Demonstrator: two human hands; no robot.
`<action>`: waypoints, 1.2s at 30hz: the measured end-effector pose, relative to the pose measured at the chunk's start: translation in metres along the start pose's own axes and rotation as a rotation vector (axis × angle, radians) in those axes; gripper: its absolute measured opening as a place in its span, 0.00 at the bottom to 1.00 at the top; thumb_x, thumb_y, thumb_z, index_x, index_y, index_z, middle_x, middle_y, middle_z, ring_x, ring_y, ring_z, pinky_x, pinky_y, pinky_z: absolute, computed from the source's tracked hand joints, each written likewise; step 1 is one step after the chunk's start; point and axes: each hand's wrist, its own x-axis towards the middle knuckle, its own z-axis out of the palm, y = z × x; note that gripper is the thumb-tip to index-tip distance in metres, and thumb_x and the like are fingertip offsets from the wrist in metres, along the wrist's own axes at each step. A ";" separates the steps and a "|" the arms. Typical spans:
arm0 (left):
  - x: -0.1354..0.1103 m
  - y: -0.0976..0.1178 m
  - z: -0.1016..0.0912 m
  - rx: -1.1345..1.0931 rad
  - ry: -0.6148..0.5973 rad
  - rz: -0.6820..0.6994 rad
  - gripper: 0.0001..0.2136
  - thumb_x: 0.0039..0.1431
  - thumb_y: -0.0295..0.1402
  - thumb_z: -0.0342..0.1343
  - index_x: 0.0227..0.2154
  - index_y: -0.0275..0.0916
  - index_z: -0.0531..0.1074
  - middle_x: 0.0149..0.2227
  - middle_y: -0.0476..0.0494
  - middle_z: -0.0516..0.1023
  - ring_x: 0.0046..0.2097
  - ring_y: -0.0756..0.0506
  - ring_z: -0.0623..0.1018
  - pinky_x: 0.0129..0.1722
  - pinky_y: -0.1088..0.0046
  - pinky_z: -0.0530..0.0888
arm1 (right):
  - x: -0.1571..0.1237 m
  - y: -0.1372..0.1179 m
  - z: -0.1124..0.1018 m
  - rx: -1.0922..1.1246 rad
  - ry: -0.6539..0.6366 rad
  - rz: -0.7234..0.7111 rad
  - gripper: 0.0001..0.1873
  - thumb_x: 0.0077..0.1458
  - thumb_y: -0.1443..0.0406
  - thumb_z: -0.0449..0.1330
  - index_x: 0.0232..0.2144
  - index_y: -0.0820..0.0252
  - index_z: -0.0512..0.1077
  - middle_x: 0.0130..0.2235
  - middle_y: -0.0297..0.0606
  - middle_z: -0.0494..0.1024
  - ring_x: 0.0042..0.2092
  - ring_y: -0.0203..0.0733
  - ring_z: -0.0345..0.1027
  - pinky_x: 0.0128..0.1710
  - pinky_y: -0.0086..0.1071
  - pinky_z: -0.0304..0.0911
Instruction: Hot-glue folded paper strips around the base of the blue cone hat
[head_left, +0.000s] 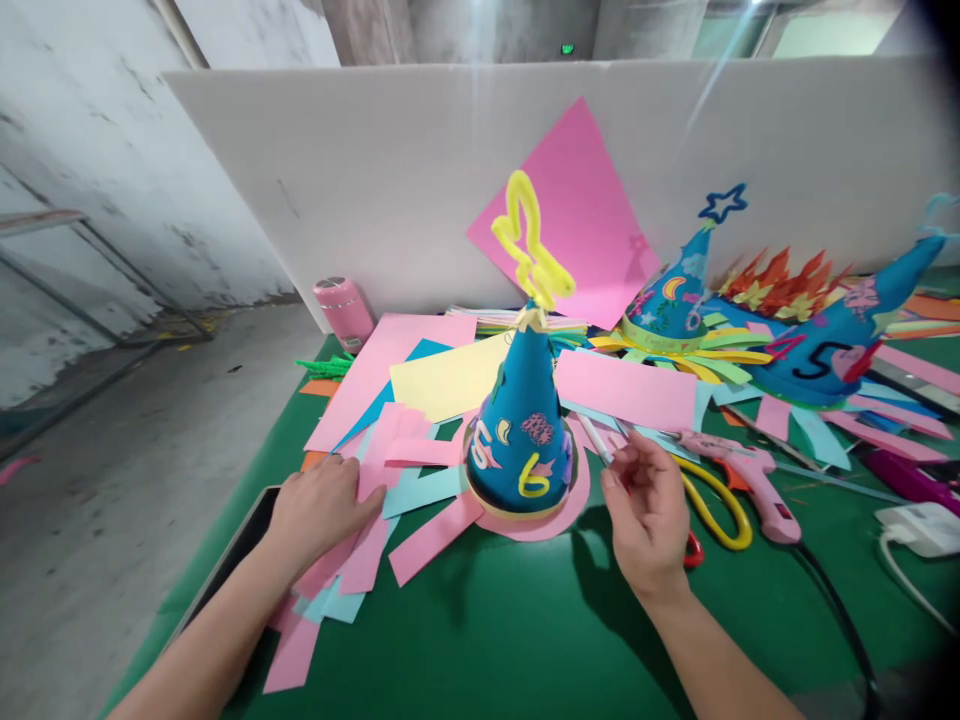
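A blue paper party hat (pixel 517 440) with stickers, a yellow 6 and a yellow pipe-cleaner shape (pixel 525 240) on its tip stands upright before me. Pink and light-blue paper strips (pixel 427 492) fan out to its left, and a pink paper ring surrounds its base. My left hand (pixel 322 510) lies open on a pile of pink and light-blue strips (pixel 360 560), thumb stretched toward the hat. To the hat's right, my right hand (pixel 649 510) is closed, fingertips pinched on a slim white stick (pixel 595 438), perhaps a pen.
A pink glue gun (pixel 750 480) and yellow-handled scissors (pixel 724 510) lie right of my right hand. Two other blue hats (pixel 671 300) stand at the back right. A pink bottle (pixel 343 312) stands back left, before a white board (pixel 375 150). A white charger (pixel 919 528) sits far right.
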 end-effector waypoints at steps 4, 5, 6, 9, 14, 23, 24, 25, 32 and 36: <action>0.006 -0.001 0.000 0.000 -0.044 -0.009 0.18 0.51 0.46 0.41 0.24 0.37 0.67 0.30 0.36 0.74 0.33 0.37 0.74 0.28 0.66 0.65 | -0.001 0.001 -0.001 0.005 -0.004 0.020 0.21 0.51 0.66 0.57 0.49 0.56 0.61 0.36 0.39 0.65 0.37 0.39 0.63 0.37 0.36 0.63; 0.007 -0.001 -0.001 -0.003 -0.051 -0.016 0.18 0.51 0.46 0.41 0.25 0.37 0.67 0.30 0.36 0.74 0.33 0.37 0.75 0.28 0.66 0.65 | -0.001 0.001 -0.001 0.012 -0.006 0.024 0.21 0.50 0.66 0.57 0.49 0.56 0.61 0.37 0.39 0.65 0.37 0.39 0.63 0.37 0.36 0.63; 0.007 -0.001 0.000 -0.007 -0.056 -0.023 0.18 0.51 0.45 0.41 0.25 0.36 0.67 0.30 0.36 0.74 0.33 0.37 0.75 0.28 0.65 0.65 | -0.001 0.000 -0.002 0.019 -0.005 0.028 0.22 0.50 0.67 0.57 0.49 0.56 0.61 0.37 0.39 0.65 0.37 0.39 0.63 0.37 0.36 0.63; 0.009 -0.003 0.000 -0.025 -0.070 -0.048 0.17 0.51 0.45 0.41 0.26 0.37 0.67 0.30 0.37 0.75 0.33 0.37 0.75 0.27 0.66 0.65 | -0.001 0.000 -0.002 0.026 -0.009 0.044 0.21 0.50 0.67 0.57 0.48 0.55 0.62 0.37 0.39 0.65 0.37 0.38 0.63 0.38 0.36 0.62; 0.010 -0.005 -0.001 -0.077 -0.086 -0.074 0.14 0.50 0.42 0.42 0.25 0.37 0.67 0.29 0.37 0.75 0.30 0.38 0.75 0.24 0.69 0.64 | -0.001 0.001 -0.003 0.006 -0.009 0.057 0.21 0.50 0.67 0.57 0.48 0.56 0.62 0.38 0.39 0.65 0.36 0.38 0.63 0.36 0.35 0.62; 0.006 -0.011 -0.009 -0.281 -0.108 -0.008 0.16 0.52 0.42 0.43 0.32 0.36 0.70 0.26 0.46 0.74 0.29 0.46 0.74 0.25 0.75 0.64 | -0.002 -0.001 -0.003 -0.034 -0.042 0.065 0.22 0.50 0.66 0.57 0.49 0.57 0.61 0.38 0.40 0.66 0.35 0.38 0.62 0.34 0.35 0.62; 0.006 -0.011 -0.010 -0.301 -0.110 0.009 0.17 0.52 0.42 0.42 0.31 0.37 0.70 0.25 0.47 0.74 0.29 0.47 0.74 0.25 0.76 0.65 | -0.002 -0.001 -0.003 -0.040 -0.042 0.061 0.22 0.50 0.66 0.57 0.48 0.57 0.61 0.38 0.40 0.66 0.35 0.38 0.62 0.34 0.35 0.62; 0.006 -0.011 -0.011 -0.313 -0.110 0.023 0.17 0.53 0.42 0.41 0.31 0.37 0.71 0.25 0.48 0.74 0.28 0.48 0.74 0.26 0.76 0.66 | -0.001 -0.001 -0.003 -0.044 -0.042 0.060 0.22 0.49 0.66 0.57 0.48 0.57 0.61 0.37 0.40 0.66 0.34 0.38 0.62 0.33 0.35 0.62; 0.013 -0.007 -0.010 -0.180 0.002 -0.078 0.16 0.55 0.39 0.45 0.38 0.33 0.70 0.36 0.40 0.74 0.38 0.42 0.74 0.33 0.69 0.69 | -0.002 0.000 -0.003 -0.077 -0.065 0.076 0.23 0.50 0.66 0.57 0.49 0.57 0.61 0.39 0.41 0.66 0.35 0.39 0.62 0.34 0.36 0.62; 0.033 -0.006 -0.009 -0.072 -0.012 -0.112 0.13 0.58 0.35 0.49 0.44 0.35 0.66 0.45 0.41 0.70 0.43 0.44 0.72 0.41 0.61 0.71 | -0.002 -0.001 -0.003 -0.093 -0.084 0.081 0.23 0.50 0.65 0.57 0.50 0.56 0.60 0.39 0.41 0.66 0.36 0.39 0.62 0.35 0.37 0.62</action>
